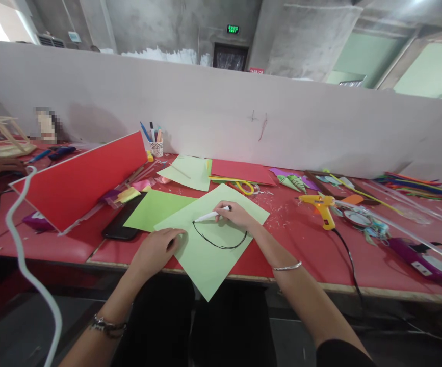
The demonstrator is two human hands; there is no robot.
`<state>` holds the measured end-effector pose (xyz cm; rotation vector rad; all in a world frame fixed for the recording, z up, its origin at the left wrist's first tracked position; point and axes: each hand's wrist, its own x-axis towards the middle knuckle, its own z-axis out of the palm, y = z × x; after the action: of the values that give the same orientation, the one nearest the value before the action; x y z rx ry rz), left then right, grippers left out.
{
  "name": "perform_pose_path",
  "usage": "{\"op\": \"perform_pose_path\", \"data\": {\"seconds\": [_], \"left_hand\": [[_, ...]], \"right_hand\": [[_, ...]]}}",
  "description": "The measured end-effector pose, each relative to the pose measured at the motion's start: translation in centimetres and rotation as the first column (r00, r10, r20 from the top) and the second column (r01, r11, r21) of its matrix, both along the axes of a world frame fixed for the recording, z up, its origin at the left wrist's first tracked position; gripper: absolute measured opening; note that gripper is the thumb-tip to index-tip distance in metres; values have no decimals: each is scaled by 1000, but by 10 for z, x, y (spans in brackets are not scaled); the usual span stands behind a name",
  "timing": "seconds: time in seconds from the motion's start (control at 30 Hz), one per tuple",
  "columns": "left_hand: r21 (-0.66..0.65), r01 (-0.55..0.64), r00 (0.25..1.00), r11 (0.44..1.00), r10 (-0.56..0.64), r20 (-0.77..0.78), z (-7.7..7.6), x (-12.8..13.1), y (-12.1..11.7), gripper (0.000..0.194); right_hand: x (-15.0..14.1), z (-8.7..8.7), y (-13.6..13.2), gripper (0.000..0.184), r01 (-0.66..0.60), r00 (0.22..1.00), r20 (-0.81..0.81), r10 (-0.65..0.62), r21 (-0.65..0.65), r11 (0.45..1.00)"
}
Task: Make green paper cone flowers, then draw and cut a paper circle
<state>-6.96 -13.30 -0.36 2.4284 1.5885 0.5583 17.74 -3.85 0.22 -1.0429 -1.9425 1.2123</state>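
Note:
A light green paper sheet (209,244) lies on the red table (305,239), one corner hanging over the front edge. A black curved line (221,245) is drawn on it. My right hand (236,214) grips a white marker (211,215), whose tip touches the left end of the line. My left hand (155,250) rests fingers-down on the sheet's left edge and holds it flat; the fingers are curled loosely with nothing in them.
A second green sheet (154,208) and a black phone (123,224) lie to the left, beside a red board (79,183). A yellow glue gun (322,206) with its cord, yellow scissors (245,187), a pen cup (156,147) and paper stacks surround the work.

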Motion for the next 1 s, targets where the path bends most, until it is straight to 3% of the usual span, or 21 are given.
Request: {"op": "perform_pose_path", "data": {"seconds": [0.23,0.4,0.53,0.63,0.77,0.9,1.0], "left_hand": [[5,15,1000,1000,-15,-7,1,0,1,32],[30,-20,997,999,22,-69,1,0,-1,34],[104,-107,983,989,121,-140,0,1,-3,39],[89,-117,958,989,136,-252,1,4,-4,40],[51,-172,893,984,177,-414,11,13,-11,43],[62,-151,823,986,161,-545,24,28,-22,44],[55,-152,773,987,154,-615,32,39,-27,45]], "right_hand": [[-7,-2,-4,24,45,994,-97,-53,-78,996],[-3,-6,1,27,185,965,-172,-196,-73,980],[7,-5,11,27,448,847,-336,-412,34,893],[14,-2,16,25,584,737,-442,-511,36,811],[16,3,16,22,641,657,-512,-553,-7,767],[15,9,11,20,674,617,-534,-579,-21,738],[15,12,9,20,673,597,-567,-568,-33,739]]}}
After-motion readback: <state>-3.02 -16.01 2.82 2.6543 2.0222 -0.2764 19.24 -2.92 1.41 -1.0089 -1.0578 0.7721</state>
